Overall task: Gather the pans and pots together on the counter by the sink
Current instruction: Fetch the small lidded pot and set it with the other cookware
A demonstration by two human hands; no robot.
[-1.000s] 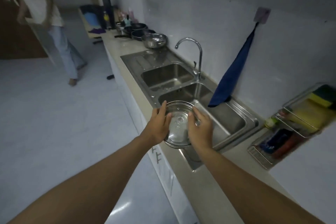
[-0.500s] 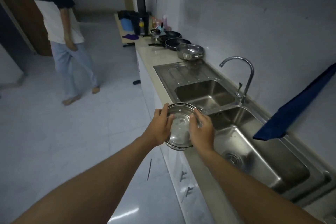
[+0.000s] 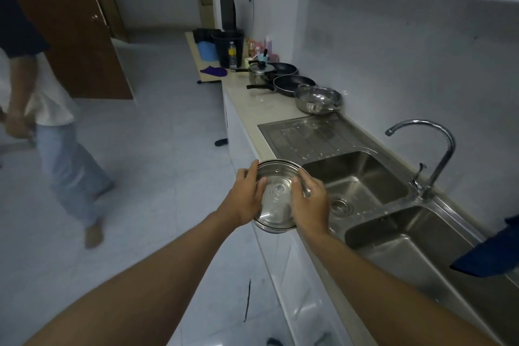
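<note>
A small steel pot with a glass lid [image 3: 276,194] is held in the air over the counter's front edge, beside the sink. My left hand [image 3: 244,199] grips its left rim and my right hand [image 3: 310,205] grips its right side. Further along the counter [image 3: 252,112] stand a steel bowl-shaped pot [image 3: 318,99], a black frying pan [image 3: 292,85], a second black pan [image 3: 282,68] and a lidded steel pot [image 3: 259,72], grouped past the drainboard.
A double steel sink [image 3: 359,177] with a tall tap [image 3: 432,160] lies to my right. A blue cloth [image 3: 491,250] hangs at the right edge. Bottles and a black bin [image 3: 229,48] crowd the far counter end. A person [image 3: 47,121] walks on the floor at left.
I have carried the lidded pot along the counter toward the far end, and the sink has slid to my right. The person at left has stepped nearer.
</note>
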